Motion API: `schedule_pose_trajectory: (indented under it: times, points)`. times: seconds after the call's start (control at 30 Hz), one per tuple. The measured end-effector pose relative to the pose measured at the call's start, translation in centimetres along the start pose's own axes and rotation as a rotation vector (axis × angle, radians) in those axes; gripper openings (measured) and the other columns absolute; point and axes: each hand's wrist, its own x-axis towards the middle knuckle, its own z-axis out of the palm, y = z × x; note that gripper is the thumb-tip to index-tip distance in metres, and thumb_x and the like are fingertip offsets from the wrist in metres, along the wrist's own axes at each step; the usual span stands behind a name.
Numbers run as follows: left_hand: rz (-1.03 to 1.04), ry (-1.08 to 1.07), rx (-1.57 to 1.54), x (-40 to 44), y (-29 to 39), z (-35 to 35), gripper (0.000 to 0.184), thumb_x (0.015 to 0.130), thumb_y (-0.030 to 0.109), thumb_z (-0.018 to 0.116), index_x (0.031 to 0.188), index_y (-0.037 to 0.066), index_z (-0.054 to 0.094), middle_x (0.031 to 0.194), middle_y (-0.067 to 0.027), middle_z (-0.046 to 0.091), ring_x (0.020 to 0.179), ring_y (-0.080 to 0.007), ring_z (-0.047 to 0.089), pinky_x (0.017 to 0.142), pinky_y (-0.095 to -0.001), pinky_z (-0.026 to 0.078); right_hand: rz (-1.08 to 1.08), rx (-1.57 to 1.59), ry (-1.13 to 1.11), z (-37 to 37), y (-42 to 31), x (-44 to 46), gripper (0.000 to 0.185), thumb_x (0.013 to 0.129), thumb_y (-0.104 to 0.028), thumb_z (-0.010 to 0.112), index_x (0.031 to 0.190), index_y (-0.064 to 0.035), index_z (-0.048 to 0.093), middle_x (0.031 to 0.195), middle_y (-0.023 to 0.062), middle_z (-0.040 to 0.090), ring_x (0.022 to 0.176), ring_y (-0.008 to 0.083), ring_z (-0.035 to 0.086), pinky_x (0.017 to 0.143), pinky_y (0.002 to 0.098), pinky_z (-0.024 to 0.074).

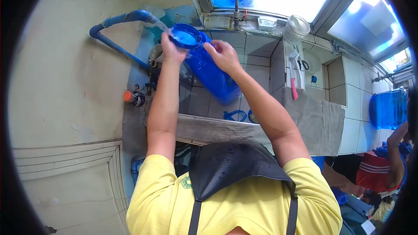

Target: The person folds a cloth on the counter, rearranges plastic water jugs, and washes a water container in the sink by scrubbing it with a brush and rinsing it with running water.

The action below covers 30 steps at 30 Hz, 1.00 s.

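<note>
In the upper middle of the frame, the left hand (173, 49) clasps the side of a round blue vessel (186, 35), thumb by its rim, near water (160, 24) pouring from the blue pipe (139, 15) at upper left. The right hand (224, 55) bends its fingers beside it; whether they pinch anything, I cannot tell. Just below, a blue jug (213, 77) leans in the tiled basin (257, 45). Water already shows inside the vessel; pouring seems unfinished, the jug's fill unclear.

I view both arms (162, 102) outstretched; right of the left hand (174, 52), my right hand (224, 56) curls, thumb (210, 50) extended toward it.
</note>
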Motion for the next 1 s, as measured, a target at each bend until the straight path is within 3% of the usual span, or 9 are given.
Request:
schedule_pose_trajectory:
  times: [0.07, 0.23, 0.37, 0.4, 0.53, 0.7, 0.9, 1.0]
  points:
    - [-0.054, 0.038, -0.201, -1.5, -0.9, -0.5, 0.058, 0.086, 0.038, 0.068, 0.133, 0.006, 0.058, 0.111, -0.0131, 0.066, 0.095, -0.0279, 0.063, 0.085, -0.0388, 0.052, -0.013, 0.087, 0.048, 1.0, -0.9, 1.8, 0.047, 0.094, -0.042, 0.068, 0.121, -0.0035, 0.069, 0.087, 0.0081, 0.068, 0.069, 0.0160, 0.063, 0.062, 0.0289, 0.0528]
    - [-0.145, 0.121, -0.612, -3.3, -1.3, -1.8, 0.047, 0.090, 0.029, 0.066, 0.131, 0.007, 0.061, 0.101, -0.0075, 0.070, 0.081, -0.0218, 0.064, 0.077, -0.0323, 0.053, 0.194, 0.208, -0.304, 2.7, -2.1, 5.6, 0.037, 0.097, -0.033, 0.066, 0.119, -0.0032, 0.067, 0.082, 0.0080, 0.064, 0.061, 0.0140, 0.059, 0.053, 0.0261, 0.0490]
    - [0.005, 0.123, 0.128, -3.6, 1.1, -3.4, 0.038, 0.095, 0.018, 0.060, 0.130, 0.006, 0.063, 0.098, -0.0067, 0.069, 0.082, -0.0168, 0.064, 0.073, -0.0261, 0.051, 0.122, 0.512, -0.214, 2.9, -1.9, 6.7, 0.029, 0.100, -0.028, 0.062, 0.112, -0.0021, 0.063, 0.081, 0.0099, 0.065, 0.057, 0.0145, 0.059, 0.047, 0.0241, 0.0468]
    - [0.003, 0.130, 0.123, -3.7, 1.7, -3.4, 0.038, 0.095, 0.018, 0.060, 0.130, 0.006, 0.063, 0.098, -0.0067, 0.069, 0.082, -0.0168, 0.064, 0.073, -0.0261, 0.051, 0.122, 0.507, -0.221, 3.3, -1.9, 6.3, 0.029, 0.100, -0.028, 0.062, 0.112, -0.0021, 0.063, 0.081, 0.0099, 0.065, 0.057, 0.0145, 0.059, 0.047, 0.0241, 0.0468]
    - [0.439, 0.187, 0.596, -3.4, 4.3, -2.7, 0.034, 0.095, 0.016, 0.060, 0.128, 0.011, 0.066, 0.092, -0.0041, 0.071, 0.074, -0.0143, 0.061, 0.068, -0.0271, 0.050, 0.438, 0.898, -0.299, 5.7, -2.5, 3.7, 0.027, 0.102, -0.029, 0.059, 0.106, -0.0023, 0.061, 0.080, 0.0109, 0.066, 0.058, 0.0161, 0.061, 0.048, 0.0252, 0.0497]
    - [0.255, 0.092, 0.909, -2.4, 5.7, -3.1, 0.032, 0.096, 0.013, 0.058, 0.126, 0.014, 0.069, 0.088, -0.0055, 0.071, 0.070, -0.0145, 0.057, 0.065, -0.0276, 0.048, 0.579, 0.794, -0.565, 3.9, -1.8, 4.9, 0.025, 0.102, -0.027, 0.060, 0.107, -0.0031, 0.061, 0.080, 0.0116, 0.067, 0.058, 0.0175, 0.063, 0.049, 0.0264, 0.0517]
    - [0.208, -0.255, 0.720, -1.8, 8.0, -2.9, 0.030, 0.098, 0.020, 0.058, 0.125, 0.013, 0.069, 0.085, -0.0085, 0.071, 0.067, -0.0198, 0.058, 0.065, -0.0320, 0.049, 0.456, 0.696, -0.586, 1.8, -1.8, 4.4, 0.020, 0.101, -0.022, 0.060, 0.108, -0.0023, 0.060, 0.084, 0.0133, 0.067, 0.062, 0.0182, 0.065, 0.051, 0.0262, 0.0535]
    - [0.529, 0.157, 0.671, -4.5, 6.7, 0.0, 0.031, 0.101, 0.027, 0.054, 0.123, 0.014, 0.070, 0.081, -0.0092, 0.071, 0.069, -0.0272, 0.062, 0.068, -0.0382, 0.049, 0.325, 0.627, -0.312, 3.8, -2.8, 3.3, 0.021, 0.098, -0.015, 0.063, 0.114, -0.0024, 0.060, 0.091, 0.0128, 0.069, 0.068, 0.0203, 0.066, 0.057, 0.0295, 0.0556]
